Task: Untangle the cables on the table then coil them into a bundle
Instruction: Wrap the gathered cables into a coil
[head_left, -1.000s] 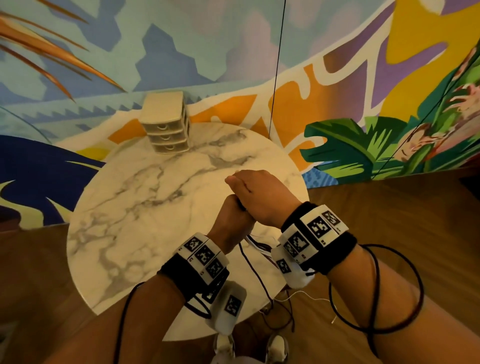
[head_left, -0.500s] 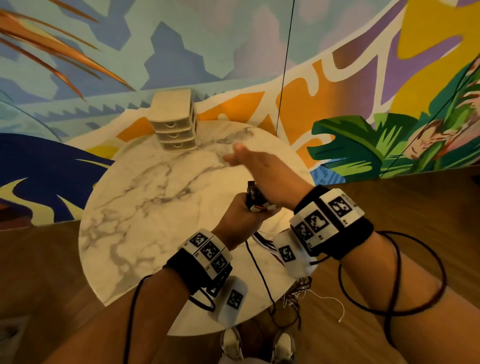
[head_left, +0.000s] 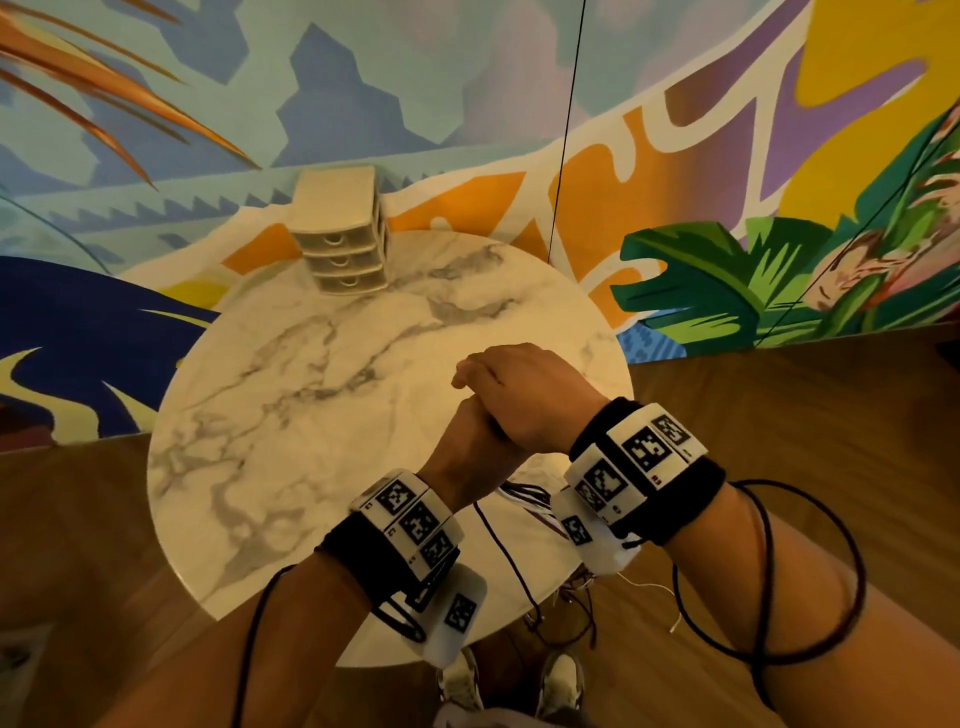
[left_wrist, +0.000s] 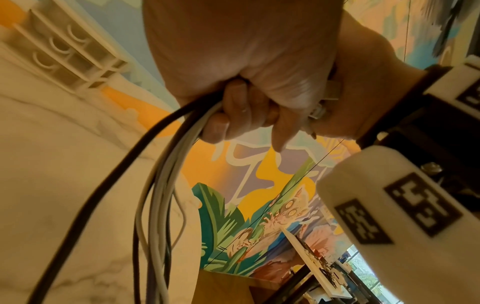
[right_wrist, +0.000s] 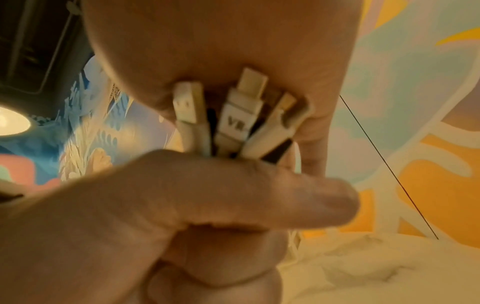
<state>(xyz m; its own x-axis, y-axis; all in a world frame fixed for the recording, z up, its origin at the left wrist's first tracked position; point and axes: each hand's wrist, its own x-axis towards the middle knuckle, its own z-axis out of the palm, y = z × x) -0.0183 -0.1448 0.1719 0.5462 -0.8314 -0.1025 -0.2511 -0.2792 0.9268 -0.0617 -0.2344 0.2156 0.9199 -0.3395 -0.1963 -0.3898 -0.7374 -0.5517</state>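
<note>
Above the round marble table (head_left: 291, 426) my left hand (head_left: 467, 447) makes an upright fist round a bundle of white and dark cables (left_wrist: 161, 185). The cables trail down from the fist and over the table's near edge (head_left: 511, 566). Several white connector ends (right_wrist: 233, 121) stick up out of the fist. My right hand (head_left: 524, 395) lies on top of them, its palm (right_wrist: 221, 41) touching their tips, and its fingers, loosely bent, reach past the fist. In the right wrist view the left thumb (right_wrist: 246, 197) wraps the bundle just below the connectors.
A small white three-drawer unit (head_left: 343, 239) stands at the table's far edge against the painted wall. Loose cable ends (head_left: 566, 613) dangle by the wooden floor near my shoes (head_left: 561, 680). A thin black line (head_left: 566, 130) hangs down the wall. Black wires loop round my right forearm (head_left: 769, 571).
Half a second ago my right hand was lifted off with fingers straight and the connectors showed; it has come back down onto the connector ends. The left fist keeps its grip.
</note>
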